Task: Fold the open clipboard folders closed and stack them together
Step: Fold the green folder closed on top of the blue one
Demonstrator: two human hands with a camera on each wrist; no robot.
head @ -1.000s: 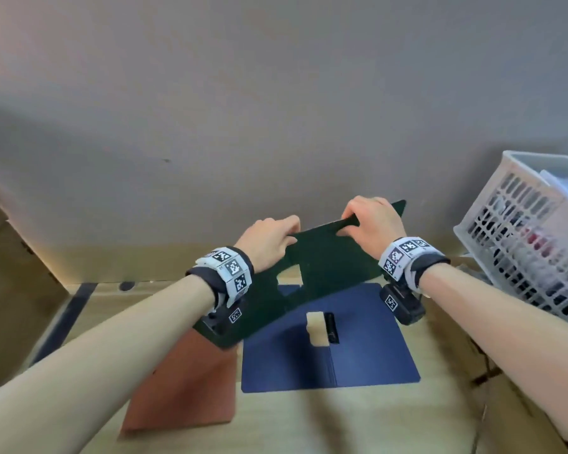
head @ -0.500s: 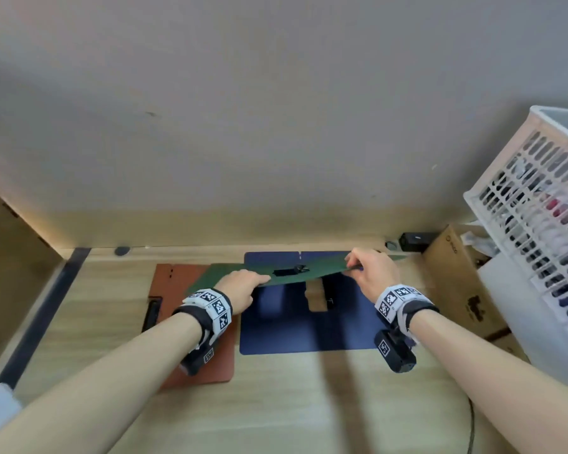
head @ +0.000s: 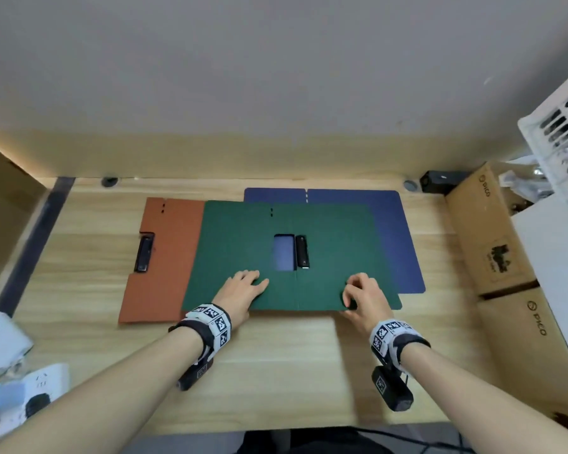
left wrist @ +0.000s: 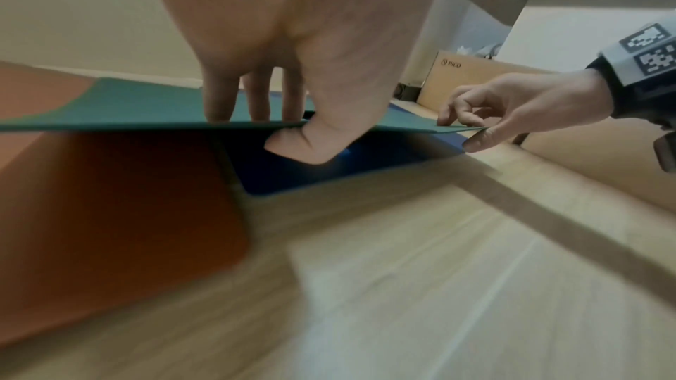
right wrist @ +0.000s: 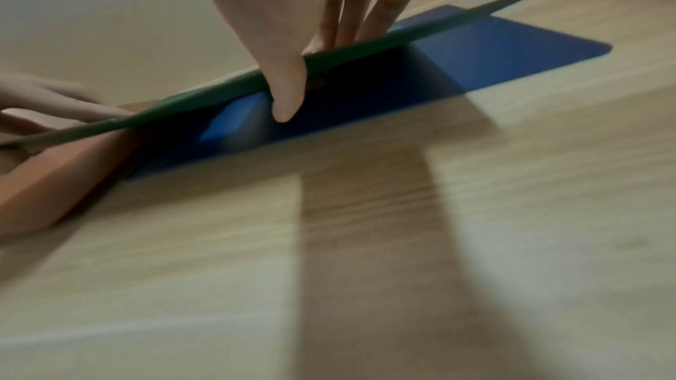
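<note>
An open green folder (head: 325, 244) with a black clip (head: 302, 252) lies spread over an open blue folder (head: 391, 231) and an orange folder (head: 168, 244). My left hand (head: 243, 286) pinches its near edge, fingers on top and thumb beneath. My right hand (head: 361, 293) pinches the same edge further right. In the left wrist view the green folder (left wrist: 128, 106) hovers slightly above the orange folder (left wrist: 110, 198) and blue folder (left wrist: 329, 172), held by the left hand (left wrist: 281, 129). In the right wrist view the right hand (right wrist: 303, 68) grips the green folder (right wrist: 457, 15) above the blue folder (right wrist: 512, 54).
Cardboard boxes (head: 492, 234) stand along the desk's right side, with a white slotted basket (head: 564, 132) above them. A small black device (head: 440, 181) sits at the back right by the wall. White items (head: 7, 398) lie at the front left.
The green folder, earlier raised and tilted in both hands, has come down nearly flat over the blue and orange folders. Both hands moved down toward me with it.
</note>
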